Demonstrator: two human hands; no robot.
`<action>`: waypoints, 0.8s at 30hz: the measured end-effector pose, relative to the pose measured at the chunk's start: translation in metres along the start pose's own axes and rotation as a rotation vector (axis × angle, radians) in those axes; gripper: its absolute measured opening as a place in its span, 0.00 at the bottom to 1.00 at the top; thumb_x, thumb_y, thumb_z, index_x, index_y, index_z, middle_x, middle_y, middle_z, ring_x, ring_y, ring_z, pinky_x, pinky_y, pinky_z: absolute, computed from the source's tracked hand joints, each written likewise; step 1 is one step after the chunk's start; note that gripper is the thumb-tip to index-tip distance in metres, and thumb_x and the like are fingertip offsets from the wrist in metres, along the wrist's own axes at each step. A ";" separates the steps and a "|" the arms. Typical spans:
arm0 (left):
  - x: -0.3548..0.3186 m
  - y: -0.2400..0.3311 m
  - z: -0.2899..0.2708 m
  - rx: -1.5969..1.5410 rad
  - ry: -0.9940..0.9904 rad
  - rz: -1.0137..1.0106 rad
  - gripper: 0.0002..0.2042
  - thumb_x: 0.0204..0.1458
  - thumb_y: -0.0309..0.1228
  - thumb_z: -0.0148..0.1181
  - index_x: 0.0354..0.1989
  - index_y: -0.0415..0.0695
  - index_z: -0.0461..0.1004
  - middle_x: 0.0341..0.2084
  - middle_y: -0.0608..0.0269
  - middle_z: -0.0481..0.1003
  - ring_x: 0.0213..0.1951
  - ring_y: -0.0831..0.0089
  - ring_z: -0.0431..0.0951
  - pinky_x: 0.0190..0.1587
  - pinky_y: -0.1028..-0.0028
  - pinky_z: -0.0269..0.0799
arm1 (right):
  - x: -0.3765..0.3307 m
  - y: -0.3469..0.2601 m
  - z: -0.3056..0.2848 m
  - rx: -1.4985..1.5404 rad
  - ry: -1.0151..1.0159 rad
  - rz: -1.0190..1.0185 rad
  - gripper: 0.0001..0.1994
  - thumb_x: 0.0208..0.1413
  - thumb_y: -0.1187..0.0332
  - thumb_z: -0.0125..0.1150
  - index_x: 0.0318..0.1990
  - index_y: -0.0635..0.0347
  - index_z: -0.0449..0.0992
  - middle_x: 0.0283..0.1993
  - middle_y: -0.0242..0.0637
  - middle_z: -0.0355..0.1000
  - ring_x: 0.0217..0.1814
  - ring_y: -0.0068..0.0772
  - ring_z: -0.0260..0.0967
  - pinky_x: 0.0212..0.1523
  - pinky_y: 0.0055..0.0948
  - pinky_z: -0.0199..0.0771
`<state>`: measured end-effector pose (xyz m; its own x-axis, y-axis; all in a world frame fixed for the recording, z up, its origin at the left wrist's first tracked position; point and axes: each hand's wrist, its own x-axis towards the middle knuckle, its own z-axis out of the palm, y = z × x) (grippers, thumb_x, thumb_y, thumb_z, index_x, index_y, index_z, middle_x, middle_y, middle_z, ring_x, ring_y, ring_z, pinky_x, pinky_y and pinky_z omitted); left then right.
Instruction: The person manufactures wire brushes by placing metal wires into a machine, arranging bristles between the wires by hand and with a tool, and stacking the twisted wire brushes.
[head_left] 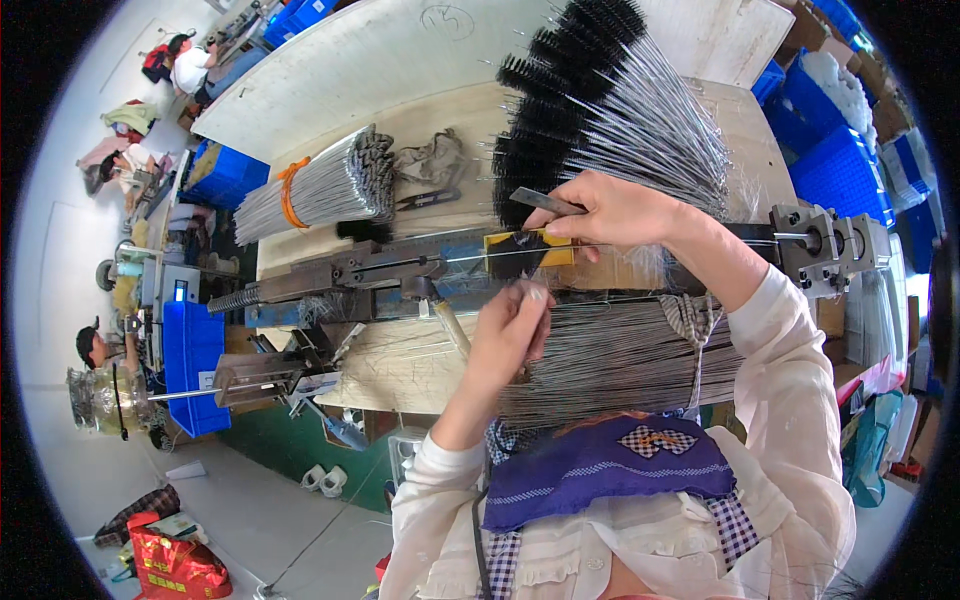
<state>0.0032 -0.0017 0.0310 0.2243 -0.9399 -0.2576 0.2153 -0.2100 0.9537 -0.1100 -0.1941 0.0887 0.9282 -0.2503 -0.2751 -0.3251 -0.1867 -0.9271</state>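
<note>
Right hand [612, 210] pinches flat metal blade [543, 201] over yellow block [530, 250] on machine rail [400, 268]. Left hand [510, 330] curled, fingertips pinching thin wire near wire bundle [620, 360].

Under my right hand [615, 212] sits a yellow flat plate [530, 248] with a black tuft on it. Beyond that hand fans a bunch of silver wire brushes with black bristle heads [600, 95]. Below my left hand [508, 335] lies a grey sheaf of bare steel wires [620, 362], then my dark blue cloth apron with a white checked patch [610, 465]. Left of it, an orange band wraps a silver wire bundle [320, 188]
</note>
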 end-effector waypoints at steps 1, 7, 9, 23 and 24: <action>-0.009 0.001 -0.006 0.239 0.043 0.049 0.15 0.61 0.41 0.52 0.37 0.38 0.69 0.18 0.63 0.71 0.14 0.74 0.70 0.17 0.77 0.65 | 0.001 -0.001 0.001 0.034 -0.006 0.006 0.13 0.60 0.70 0.53 0.49 0.68 0.75 0.25 0.27 0.66 0.21 0.17 0.67 0.25 0.20 0.70; -0.033 0.049 -0.023 1.116 0.458 0.387 0.09 0.60 0.32 0.51 0.38 0.38 0.70 0.27 0.48 0.77 0.30 0.50 0.78 0.29 0.60 0.74 | -0.003 0.009 -0.004 0.094 0.004 0.046 0.14 0.60 0.69 0.53 0.49 0.69 0.74 0.27 0.29 0.68 0.22 0.18 0.67 0.25 0.20 0.70; -0.024 0.048 -0.027 1.165 0.456 0.371 0.09 0.60 0.32 0.50 0.38 0.37 0.70 0.28 0.48 0.77 0.30 0.50 0.78 0.30 0.59 0.74 | -0.002 0.006 -0.002 0.084 -0.002 0.047 0.14 0.60 0.69 0.53 0.49 0.69 0.74 0.28 0.29 0.69 0.22 0.18 0.67 0.26 0.20 0.70; -0.003 0.044 -0.021 0.798 0.303 0.126 0.10 0.61 0.30 0.49 0.32 0.36 0.70 0.16 0.52 0.72 0.19 0.61 0.76 0.21 0.66 0.68 | -0.005 0.015 -0.001 0.140 0.011 0.018 0.14 0.59 0.69 0.52 0.47 0.69 0.75 0.27 0.32 0.69 0.22 0.21 0.66 0.26 0.22 0.71; -0.003 0.044 -0.020 0.801 0.300 0.126 0.10 0.61 0.30 0.49 0.32 0.36 0.70 0.16 0.52 0.72 0.19 0.61 0.76 0.21 0.66 0.68 | -0.005 0.016 -0.001 0.151 0.006 0.016 0.14 0.59 0.69 0.52 0.48 0.70 0.75 0.27 0.31 0.69 0.22 0.21 0.66 0.26 0.22 0.71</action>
<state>0.0307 -0.0024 0.0711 0.4672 -0.8818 -0.0652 -0.5372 -0.3416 0.7711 -0.1200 -0.1970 0.0757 0.9219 -0.2576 -0.2894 -0.3088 -0.0374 -0.9504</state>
